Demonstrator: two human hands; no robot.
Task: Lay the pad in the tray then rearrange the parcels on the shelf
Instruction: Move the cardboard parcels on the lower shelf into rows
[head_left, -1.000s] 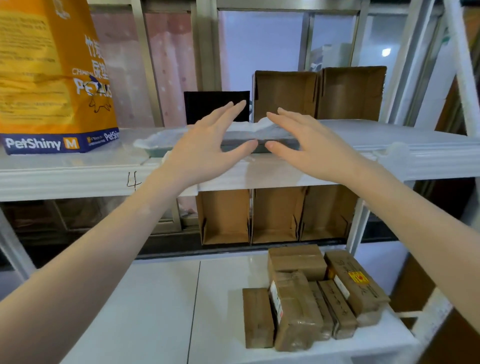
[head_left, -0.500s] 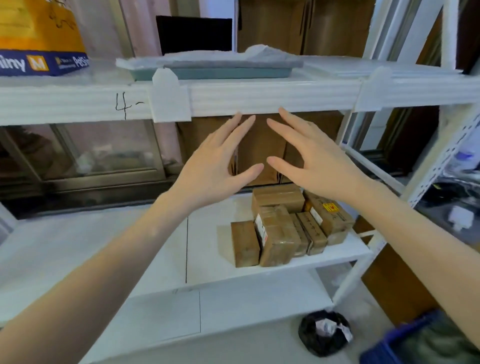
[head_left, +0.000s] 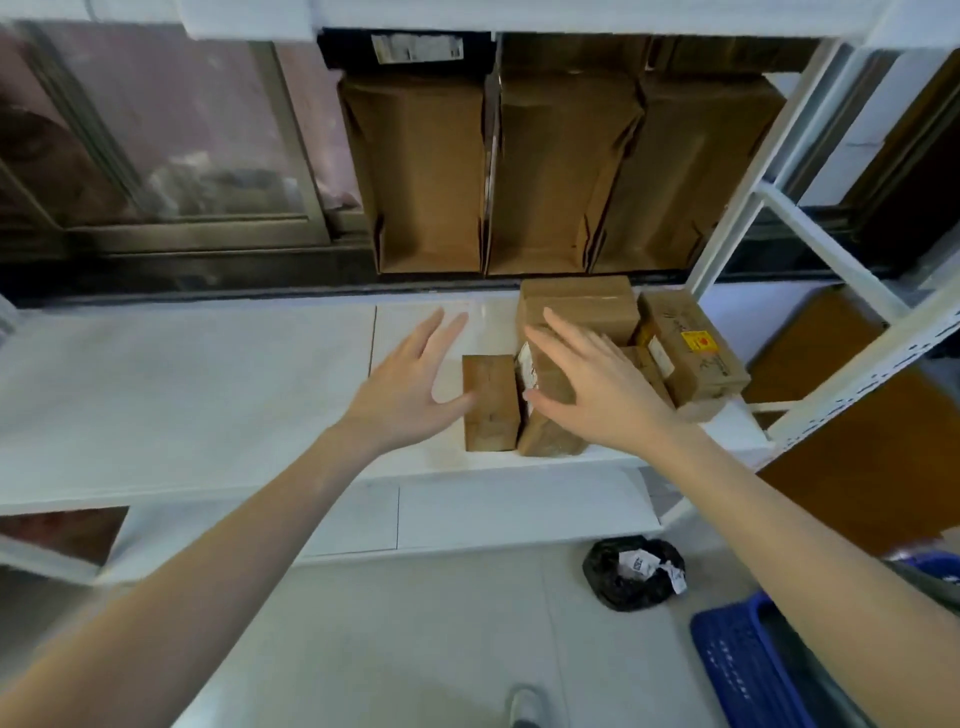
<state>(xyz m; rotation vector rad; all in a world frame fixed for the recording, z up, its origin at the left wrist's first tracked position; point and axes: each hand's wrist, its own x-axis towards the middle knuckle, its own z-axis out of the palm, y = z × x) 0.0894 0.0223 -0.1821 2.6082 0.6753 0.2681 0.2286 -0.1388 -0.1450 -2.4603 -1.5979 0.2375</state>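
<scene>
Several brown taped parcels lie bunched at the right end of the white shelf (head_left: 208, 395). A small plain parcel (head_left: 488, 402) lies leftmost, a taller taped parcel (head_left: 545, 431) beside it, a wide parcel (head_left: 576, 306) behind, and one with a yellow sticker (head_left: 696, 348) at the right. My left hand (head_left: 410, 384) hovers open just left of the small parcel, thumb near its edge. My right hand (head_left: 592, 384) is spread open over the taller parcel; whether it touches is unclear. The tray and pad are out of view.
Three open cardboard bins (head_left: 431, 171) stand behind the shelf. A white upright post (head_left: 748, 171) rises at the right. On the floor below sit a black rubbish bag (head_left: 631, 571) and a blue crate (head_left: 748, 670). My shoe (head_left: 524, 706) shows at the bottom.
My view has dropped from the upper shelf with the tray to the lower shelf. Both hands came down and now hover at the parcels.
</scene>
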